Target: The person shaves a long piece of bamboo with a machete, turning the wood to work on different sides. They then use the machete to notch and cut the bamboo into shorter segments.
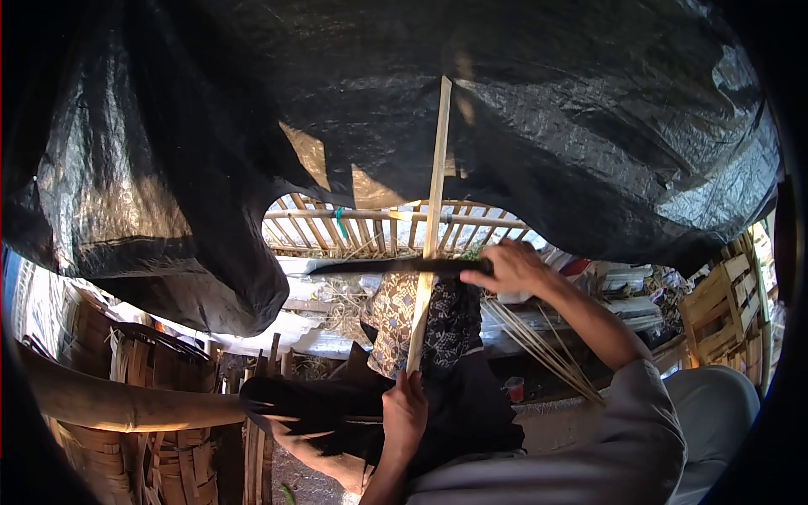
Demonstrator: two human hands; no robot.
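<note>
Black sheeting (353,109) is hanging | left hand (405,411) is gripping pale strip (434,202) | right hand (512,268) is gripping knife (383,267) across it

The knife (383,267) crosses the strip (435,202) — cloth (394,311) beneath; sticks (545,352) to the right; a pole (135,407) at left.

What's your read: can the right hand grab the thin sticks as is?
Probably not: the right hand is gripping the knife, so it likely needs freeing first. Otherwise the way looks fairly open, with the thin sticks mostly uncovered.
</note>
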